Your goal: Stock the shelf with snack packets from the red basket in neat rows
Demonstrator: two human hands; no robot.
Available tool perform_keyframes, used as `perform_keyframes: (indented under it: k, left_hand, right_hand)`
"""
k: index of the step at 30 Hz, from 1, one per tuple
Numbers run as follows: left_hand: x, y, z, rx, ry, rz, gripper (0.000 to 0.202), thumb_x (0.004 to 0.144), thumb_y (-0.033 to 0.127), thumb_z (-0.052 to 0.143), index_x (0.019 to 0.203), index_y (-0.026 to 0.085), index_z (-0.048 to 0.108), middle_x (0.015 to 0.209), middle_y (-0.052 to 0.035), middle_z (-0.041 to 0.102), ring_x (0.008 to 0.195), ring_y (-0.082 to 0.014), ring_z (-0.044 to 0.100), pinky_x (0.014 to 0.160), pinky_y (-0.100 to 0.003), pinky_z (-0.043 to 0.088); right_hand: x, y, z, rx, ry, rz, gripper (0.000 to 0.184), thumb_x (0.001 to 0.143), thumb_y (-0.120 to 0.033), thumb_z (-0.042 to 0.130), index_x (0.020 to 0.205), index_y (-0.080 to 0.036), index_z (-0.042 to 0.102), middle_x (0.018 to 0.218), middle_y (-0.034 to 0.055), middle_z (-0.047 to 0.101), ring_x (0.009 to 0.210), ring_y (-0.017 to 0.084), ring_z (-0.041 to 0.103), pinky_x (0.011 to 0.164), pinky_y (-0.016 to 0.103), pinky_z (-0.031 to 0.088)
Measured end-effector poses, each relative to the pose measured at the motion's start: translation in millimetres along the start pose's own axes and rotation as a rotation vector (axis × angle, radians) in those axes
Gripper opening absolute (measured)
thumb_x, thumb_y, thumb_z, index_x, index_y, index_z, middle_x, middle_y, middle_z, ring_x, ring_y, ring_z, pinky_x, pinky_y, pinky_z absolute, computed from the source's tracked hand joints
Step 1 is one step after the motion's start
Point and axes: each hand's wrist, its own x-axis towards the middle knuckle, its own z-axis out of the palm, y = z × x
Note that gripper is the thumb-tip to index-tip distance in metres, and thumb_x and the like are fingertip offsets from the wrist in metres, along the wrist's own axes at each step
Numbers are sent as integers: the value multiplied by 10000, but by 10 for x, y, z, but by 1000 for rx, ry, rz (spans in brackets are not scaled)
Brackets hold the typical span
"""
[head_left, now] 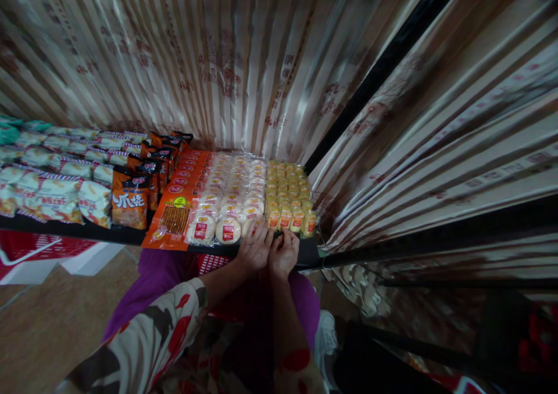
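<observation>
White bags (61, 199) and flat orange packets (172, 217) crowd the shelf (309, 251). Your left hand (255, 247) curls at the front of the round packets (228, 230), your right hand (283, 255) bunches before the yellow packets (297, 219); whether either grips anything is unclear. You seem to be handling these front rows, which calls for a light touch; a black pole (381, 73) hems the right.

White bags (56, 199) at nine o'clock, orange bags (131, 203) just beside them, red basket (39, 242) below; striped curtain (244, 63) at twelve, black pole (380, 72) slanting towards half past one
</observation>
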Motion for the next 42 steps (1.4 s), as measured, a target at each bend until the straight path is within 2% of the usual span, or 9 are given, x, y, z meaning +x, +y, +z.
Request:
perform_keyframes:
  k: [6,14,18,23,31,37,42]
  left_hand:
    - [18,-11,-30,-1,-4,2,371,925,287,402,1227,102,512,1302,-155,533,1311,-274,383,1093,-473,272]
    - [-7,-33,47,-13,55,-2,370,922,324,434,1234,140,512,1317,-155,521,1298,-275,404,1096,-492,265]
    - [-1,-25,41,4,47,-6,382,912,354,464,1234,155,510,1317,-167,518,1292,-283,411,1078,-498,289]
    - [0,-30,26,-6,38,-5,413,900,362,485,1261,162,489,1329,-172,504,1305,-296,388,1070,-509,291]
    - [-35,1,30,-34,98,14,376,932,328,435,1267,164,482,1422,-148,408,1359,-270,303,1108,-482,254]
    - [-122,81,-26,-102,79,69,355,957,281,364,1249,126,492,1365,-133,485,1351,-248,324,1112,-468,266]
    - [-246,71,-114,-196,94,106,353,956,241,337,1235,105,507,1321,-139,523,1337,-235,348,1113,-433,288]
  right_hand:
    - [-4,-2,-7,4,-5,-1,386,841,-227,367,1100,-128,636,1039,133,557,972,208,533,874,342,435]
    - [-9,-5,-6,10,1,-9,380,843,-223,366,1095,-122,632,1037,150,563,988,223,536,871,366,437]
    - [-10,0,-6,18,10,-5,368,840,-232,377,1082,-130,635,1038,144,566,978,218,545,870,357,440]
    - [-9,-3,-11,20,16,-14,358,845,-230,368,1058,-129,637,1030,142,570,967,211,548,860,351,448]
    - [-5,-26,-37,63,45,-33,334,872,-251,361,1018,-133,638,1015,141,591,975,204,557,867,356,451]
    - [-26,12,-79,127,50,-79,343,884,-314,367,997,-134,636,998,138,588,966,205,559,845,358,466]
    - [-169,9,-95,187,53,-113,327,883,-320,374,973,-137,629,963,129,595,943,206,571,845,379,473]
